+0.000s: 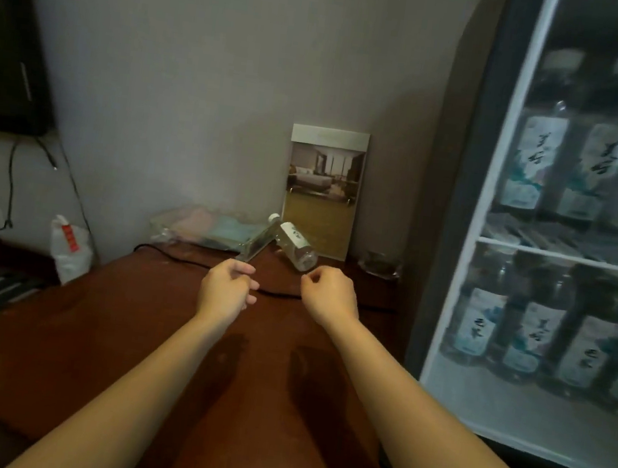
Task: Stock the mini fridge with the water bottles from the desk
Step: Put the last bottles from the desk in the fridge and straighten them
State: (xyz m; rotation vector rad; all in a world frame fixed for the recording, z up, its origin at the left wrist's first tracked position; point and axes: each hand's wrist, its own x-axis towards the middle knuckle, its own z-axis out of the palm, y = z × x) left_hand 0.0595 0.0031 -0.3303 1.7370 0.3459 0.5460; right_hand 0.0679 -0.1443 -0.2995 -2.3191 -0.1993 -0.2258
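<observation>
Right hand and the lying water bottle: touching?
Cannot tell. Head view: the right hand abuts the water bottle base in the image; no gap or grip visible.

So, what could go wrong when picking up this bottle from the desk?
The water bottle lies on its side, so it may roll toward the glass ashtray when touched. The black cable crosses the desk just before it and could snag a wrist. The mini fridge looks nearly full, so space may be tight.

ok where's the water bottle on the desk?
Head view, far end of the desk: the water bottle lies on its side before the photo stand, right of the clear tray, beyond the right hand.
</observation>
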